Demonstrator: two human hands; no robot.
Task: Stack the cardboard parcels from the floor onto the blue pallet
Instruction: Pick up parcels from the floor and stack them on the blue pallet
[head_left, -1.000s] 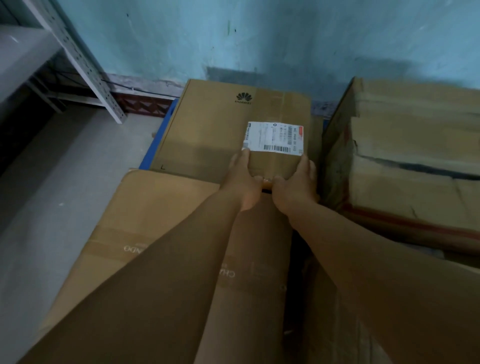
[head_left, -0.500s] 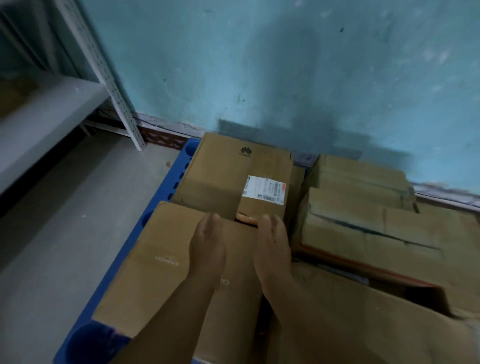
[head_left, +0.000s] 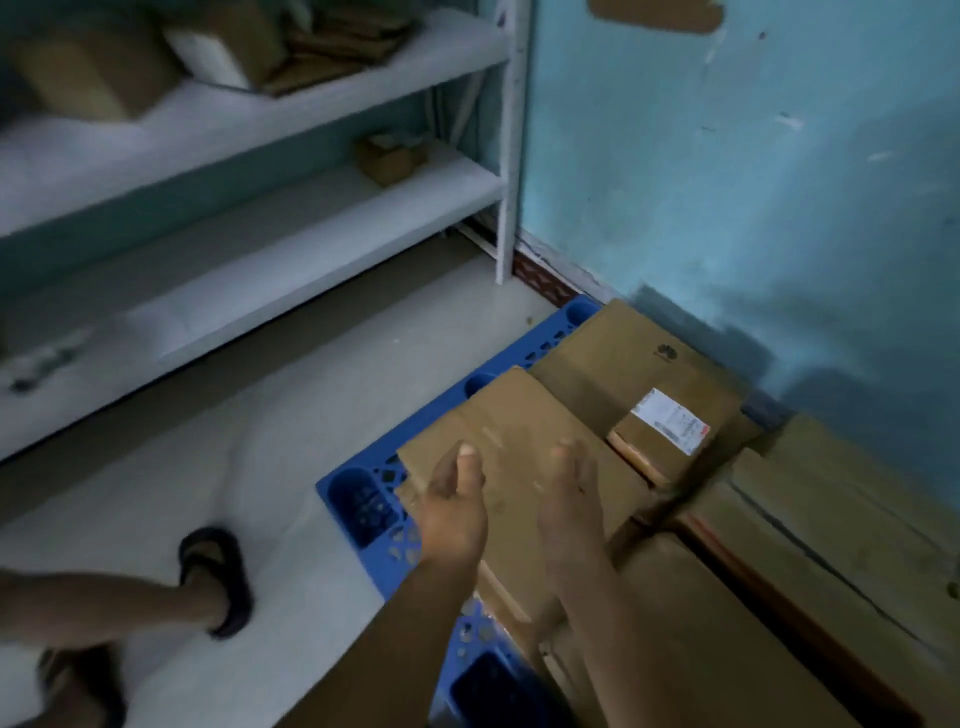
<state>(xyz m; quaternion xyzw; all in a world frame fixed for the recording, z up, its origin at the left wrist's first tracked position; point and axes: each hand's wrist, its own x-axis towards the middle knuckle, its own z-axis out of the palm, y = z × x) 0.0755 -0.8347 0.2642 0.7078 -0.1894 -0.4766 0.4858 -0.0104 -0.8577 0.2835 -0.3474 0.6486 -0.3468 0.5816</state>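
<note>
My left hand (head_left: 453, 512) hangs above the near-left parcel (head_left: 514, 467), fingers loosely extended and holding nothing; my right hand (head_left: 571, 512) hangs just beside it over the same parcel, fingers likewise straight and relaxed, nothing in its grasp; whether either hand touches the cardboard I cannot tell, the picture being blurred. The near-left parcel lies flat on the blue pallet (head_left: 363, 499), its left edge just inside the pallet's left rim; a larger parcel with a dark logo (head_left: 623, 358) lies beyond it at the far corner, against the blue wall (head_left: 727, 182); a small labelled parcel (head_left: 670, 431) sits on top of the logo parcel, its white label facing up, just right of the near-left parcel. To the right, a wide parcel (head_left: 831, 509) with a dark seam lies alongside; another parcel (head_left: 691, 634) lies nearer, under my right forearm. The pallet rests on the pale floor (head_left: 260, 493); my foot in a dark sandal (head_left: 218, 577) stands on the floor to the left of the pallet. A white shelf unit (head_left: 260, 171) stands at far left, carrying cardboard boxes (head_left: 93, 78).
</note>
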